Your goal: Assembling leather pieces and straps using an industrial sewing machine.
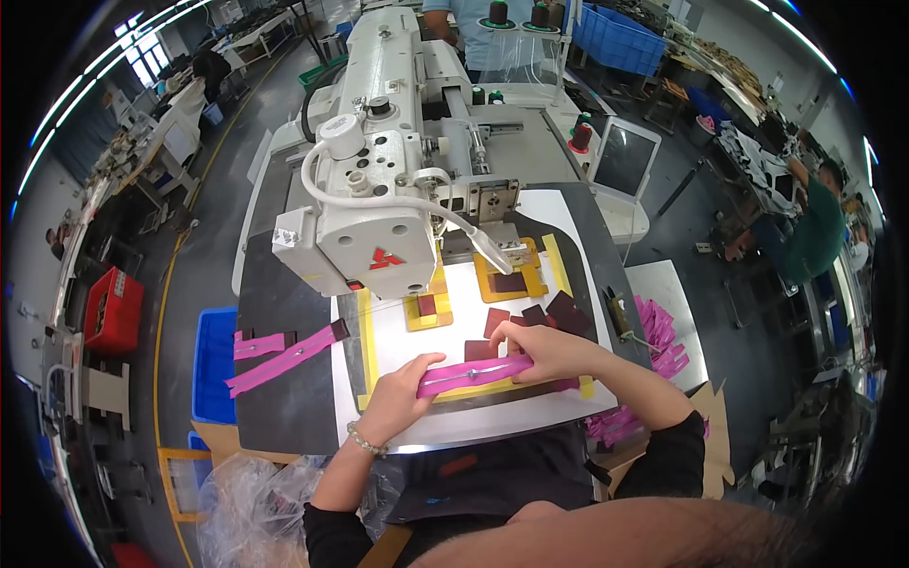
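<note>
Grip: left hand (402,390) and right hand (554,352) pinching one zip (469,376) between them.
Two tabbed zips (287,363) lying left, apparently done; pink bundle (657,328) waiting right, looking unworked.

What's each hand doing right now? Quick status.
Left hand: closed, holding the left end of the pink zipper strip.
Right hand: closed, holding the strip's right end.

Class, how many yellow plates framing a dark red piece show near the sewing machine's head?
2: the left plate, just in front of the machine head; the right plate, to its right and farther back. Others may be hidden.
</note>
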Available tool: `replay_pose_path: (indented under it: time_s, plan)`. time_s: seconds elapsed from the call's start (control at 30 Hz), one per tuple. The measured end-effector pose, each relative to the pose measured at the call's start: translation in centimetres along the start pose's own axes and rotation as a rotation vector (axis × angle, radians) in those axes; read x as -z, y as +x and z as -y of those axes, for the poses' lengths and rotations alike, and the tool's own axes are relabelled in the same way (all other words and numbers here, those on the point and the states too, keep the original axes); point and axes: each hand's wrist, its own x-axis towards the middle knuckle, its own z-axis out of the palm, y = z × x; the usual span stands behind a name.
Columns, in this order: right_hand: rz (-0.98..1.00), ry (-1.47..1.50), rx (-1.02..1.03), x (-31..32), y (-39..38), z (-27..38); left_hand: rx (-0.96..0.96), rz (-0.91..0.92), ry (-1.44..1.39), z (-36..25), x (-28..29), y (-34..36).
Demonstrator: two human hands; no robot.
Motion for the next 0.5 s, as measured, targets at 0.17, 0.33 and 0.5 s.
replay_pose_path:
  time_s: [0.17,0.33,0.5]
  plan:
    - [-0.115,-0.198,0.028,-1.2,0.4,-2.7,-0.039,-0.029,0.091,2.5,-1.0,-0.8]
    - [-0.231,-0.447,0.139,-1.7,-0.4,-2.9,-0.142,-0.102,0.1,4.0,0.1,-0.7]
    - [-0.278,-0.456,0.103,-1.5,-1.6,-3.0,-0.047,0.006,-0.008,4.6,1.5,-1.3]
